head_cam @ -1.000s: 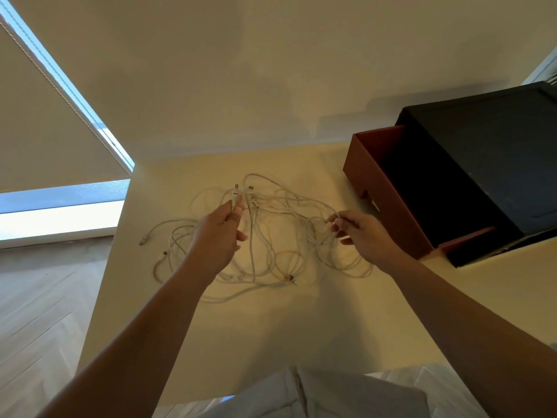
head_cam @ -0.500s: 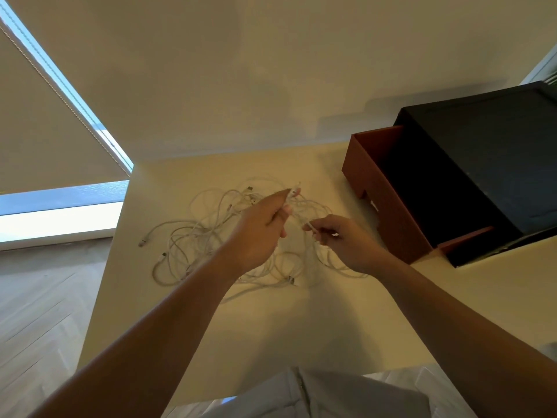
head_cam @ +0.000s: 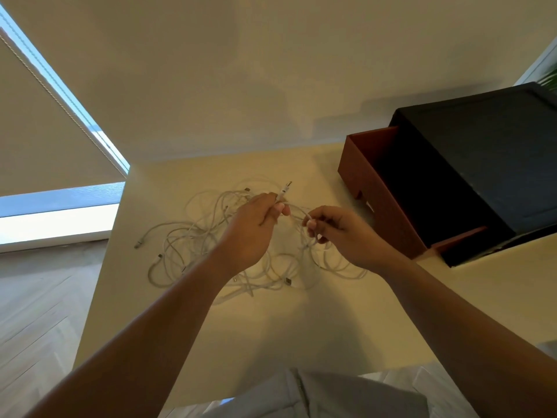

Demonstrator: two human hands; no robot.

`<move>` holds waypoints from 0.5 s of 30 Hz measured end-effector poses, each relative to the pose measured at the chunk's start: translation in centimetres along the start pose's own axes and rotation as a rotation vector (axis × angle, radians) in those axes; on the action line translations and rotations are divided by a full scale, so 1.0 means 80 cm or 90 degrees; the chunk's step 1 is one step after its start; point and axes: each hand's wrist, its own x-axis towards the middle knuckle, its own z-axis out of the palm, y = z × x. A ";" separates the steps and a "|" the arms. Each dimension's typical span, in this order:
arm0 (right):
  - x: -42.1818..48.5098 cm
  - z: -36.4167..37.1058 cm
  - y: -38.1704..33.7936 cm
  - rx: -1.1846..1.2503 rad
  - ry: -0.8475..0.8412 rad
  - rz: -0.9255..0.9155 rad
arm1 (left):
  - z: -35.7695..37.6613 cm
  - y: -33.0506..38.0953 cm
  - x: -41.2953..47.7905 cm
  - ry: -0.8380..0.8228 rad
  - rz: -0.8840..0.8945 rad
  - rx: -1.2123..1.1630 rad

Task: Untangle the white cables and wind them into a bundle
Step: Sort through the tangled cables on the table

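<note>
A pale cream surface stands against a plain light wall, its left edge running beside a herringbone wood floor. To the left, a roller blind covers most of a window, and a bright strip of glass shows below it. At the right rear of the surface sits a black box with a reddish-brown drawer pulled out toward the middle.

The white cables lie in a loose tangle in the middle of the surface, with several plug ends poking out on the left and near sides. Both hands hover over the far right part of the tangle. The left hand has its fingers clamped on one cable just below a plug end, which sticks up past the fingertips. The right hand, just beside it, pinches a strand between thumb and curled fingers, with loops hanging from it down to the surface. Light-coloured clothing shows at the near edge.
</note>
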 end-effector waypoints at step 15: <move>0.008 0.004 -0.012 -0.057 -0.020 0.021 | -0.034 0.011 -0.010 0.104 -0.053 -0.103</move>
